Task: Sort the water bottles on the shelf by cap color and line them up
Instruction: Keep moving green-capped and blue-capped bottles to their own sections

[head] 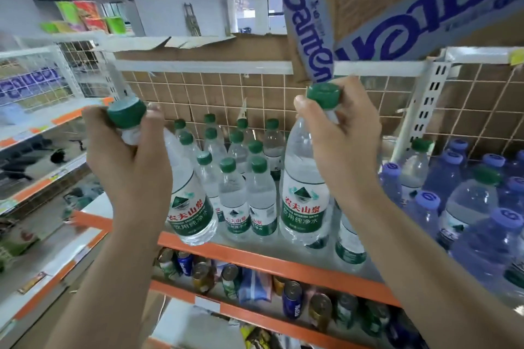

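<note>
My left hand (127,156) grips the neck of a large green-capped water bottle (190,207), which tilts to the right above the shelf's front left. My right hand (343,136) grips the neck of a second large green-capped bottle (304,198), held upright near the middle of the shelf (255,256). Behind and between them stand several smaller green-capped bottles (235,193) in rough rows. Several blue-capped bottles (479,218) crowd the right side, with two green-capped ones (416,161) mixed among them.
A wire grid backs the shelf, with cardboard behind it. A cardboard carton (397,3) with blue lettering overhangs the top rail right above my right hand. Several drink cans (292,303) fill the lower shelf. Another shelf unit (42,122) stands at the left.
</note>
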A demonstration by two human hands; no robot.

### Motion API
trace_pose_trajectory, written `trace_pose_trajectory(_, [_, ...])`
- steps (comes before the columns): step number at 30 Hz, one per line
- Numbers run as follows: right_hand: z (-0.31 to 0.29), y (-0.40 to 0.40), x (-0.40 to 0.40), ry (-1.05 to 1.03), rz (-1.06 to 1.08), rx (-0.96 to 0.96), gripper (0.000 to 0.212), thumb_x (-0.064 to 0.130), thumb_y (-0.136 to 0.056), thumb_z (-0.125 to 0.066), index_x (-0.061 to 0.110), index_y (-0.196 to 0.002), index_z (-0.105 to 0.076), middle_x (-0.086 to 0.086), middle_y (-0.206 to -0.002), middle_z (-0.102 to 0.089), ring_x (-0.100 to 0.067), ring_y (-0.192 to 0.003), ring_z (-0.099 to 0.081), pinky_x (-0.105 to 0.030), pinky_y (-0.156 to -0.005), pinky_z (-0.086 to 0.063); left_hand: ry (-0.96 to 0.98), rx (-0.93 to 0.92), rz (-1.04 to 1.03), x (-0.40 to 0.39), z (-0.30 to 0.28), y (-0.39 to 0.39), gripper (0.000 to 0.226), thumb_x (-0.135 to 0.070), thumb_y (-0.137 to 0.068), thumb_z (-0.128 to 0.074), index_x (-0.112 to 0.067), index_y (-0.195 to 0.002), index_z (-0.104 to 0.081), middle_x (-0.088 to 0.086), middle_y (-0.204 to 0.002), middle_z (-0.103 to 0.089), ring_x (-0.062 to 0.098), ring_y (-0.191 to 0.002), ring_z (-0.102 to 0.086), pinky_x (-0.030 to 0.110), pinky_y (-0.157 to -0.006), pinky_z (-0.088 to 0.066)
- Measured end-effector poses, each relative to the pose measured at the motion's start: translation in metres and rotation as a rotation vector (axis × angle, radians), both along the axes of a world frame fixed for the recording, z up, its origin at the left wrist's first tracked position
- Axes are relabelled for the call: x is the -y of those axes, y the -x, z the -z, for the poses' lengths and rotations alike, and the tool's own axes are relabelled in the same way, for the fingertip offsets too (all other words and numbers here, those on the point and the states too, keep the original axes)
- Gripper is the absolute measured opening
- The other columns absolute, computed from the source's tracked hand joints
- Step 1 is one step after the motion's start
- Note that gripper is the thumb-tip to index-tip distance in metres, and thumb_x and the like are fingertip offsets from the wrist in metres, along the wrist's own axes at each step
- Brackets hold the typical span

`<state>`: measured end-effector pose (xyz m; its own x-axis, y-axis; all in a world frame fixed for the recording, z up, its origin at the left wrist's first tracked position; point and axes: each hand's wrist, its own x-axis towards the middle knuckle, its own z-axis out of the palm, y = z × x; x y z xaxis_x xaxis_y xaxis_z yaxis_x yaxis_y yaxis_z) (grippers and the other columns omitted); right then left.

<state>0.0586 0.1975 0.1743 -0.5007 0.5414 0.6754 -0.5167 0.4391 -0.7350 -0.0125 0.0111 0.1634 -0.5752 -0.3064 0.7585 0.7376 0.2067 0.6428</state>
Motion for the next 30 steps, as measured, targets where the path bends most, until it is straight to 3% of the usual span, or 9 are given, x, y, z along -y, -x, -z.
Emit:
trace_pose_trajectory(4, [-0.001,0.031,0.015,0.025,-0.092,-0.01,0.016,0.015,-0.083,-0.07,0.008,-0.079,-0.056,0.011,-0.065,-0.055,0.003,-0.059,-0.048,-0.009,-0.059,-0.039,0.019,0.074,-0.064,0.017,0.012,0.023,0.024,-0.019,-0.092,-0.054,-0.033,-0.081,-0.036,-0.015,-0.076,-0.042,-0.006,-0.06,-0.041,0.011,-0.059,-0.034])
trace_pose_trajectory(9, [-0.011,0.069,0.03,0.099,-0.239,-0.065,0.013,0.01,-0.084,-0.069,0.014,-0.077,-0.058,0.017,-0.065,-0.057,0.004,-0.065,-0.053,-0.008,-0.065,-0.041,0.038,0.126,-0.162,0.033,0.014,0.047,0.03,-0.012,-0.093,-0.053,-0.031,-0.079,-0.034,-0.011,-0.072,-0.041,-0.01,-0.051,-0.042,0.007,-0.05,-0.033])
trace_pose_trajectory(14, [-0.008,0.107,0.06,0.116,-0.318,-0.042,0.013,0.012,-0.084,-0.069,0.015,-0.078,-0.058,0.016,-0.068,-0.058,-0.003,-0.068,-0.055,-0.021,-0.068,-0.048,0.078,0.183,-0.176,0.059,0.025,0.084,0.015,-0.021,-0.092,-0.055,-0.019,-0.089,-0.041,-0.012,-0.072,-0.042,-0.008,-0.052,-0.043,0.01,-0.05,-0.032])
trace_pose_trajectory(17, [0.004,0.13,0.083,0.077,-0.345,0.045,0.012,0.016,-0.084,-0.07,0.013,-0.081,-0.058,0.014,-0.071,-0.059,-0.01,-0.07,-0.057,-0.037,-0.072,-0.054,0.094,0.214,-0.157,0.08,0.029,0.111,0.014,-0.02,-0.093,-0.055,-0.014,-0.091,-0.043,-0.011,-0.072,-0.044,-0.005,-0.056,-0.043,0.012,-0.052,-0.032])
trace_pose_trajectory(22, [0.027,0.171,0.122,-0.084,-0.297,0.198,0.017,0.022,-0.083,-0.072,0.011,-0.081,-0.06,0.009,-0.067,-0.056,-0.004,-0.063,-0.05,-0.018,-0.059,-0.04,0.163,0.251,-0.119,0.123,0.032,0.158,0.026,-0.024,-0.092,-0.056,-0.031,-0.075,-0.038,0.0,-0.074,-0.048,0.005,-0.063,-0.043,0.019,-0.058,-0.034])
trace_pose_trajectory(24, [0.036,0.189,0.135,-0.165,-0.237,0.316,0.018,0.028,-0.08,-0.074,0.014,-0.079,-0.062,0.008,-0.063,-0.056,-0.003,-0.06,-0.047,-0.018,-0.057,-0.038,0.184,0.256,-0.095,0.139,0.038,0.179,0.022,-0.02,-0.092,-0.057,-0.025,-0.079,-0.04,-0.005,-0.069,-0.045,-0.003,-0.056,-0.042,0.015,-0.055,-0.033])
trace_pose_trajectory(28, [0.051,0.215,0.151,-0.319,-0.129,0.599,0.019,0.038,-0.075,-0.076,0.024,-0.078,-0.064,0.011,-0.065,-0.057,-0.005,-0.06,-0.049,-0.022,-0.056,-0.039,0.236,0.311,-0.03,0.162,0.061,0.214,0.02,-0.027,-0.089,-0.056,-0.016,-0.088,-0.039,-0.007,-0.066,-0.044,0.007,-0.056,-0.041,0.032,-0.056,-0.033])
trace_pose_trajectory(30, [0.059,0.224,0.158,-0.39,-0.128,0.712,0.02,0.036,-0.075,-0.078,0.021,-0.08,-0.067,0.008,-0.069,-0.06,-0.006,-0.062,-0.051,-0.02,-0.055,-0.039,0.253,0.332,-0.011,0.169,0.073,0.227,0.019,-0.019,-0.093,-0.057,-0.017,-0.085,-0.039,-0.005,-0.066,-0.043,0.003,-0.055,-0.041,0.025,-0.054,-0.034])
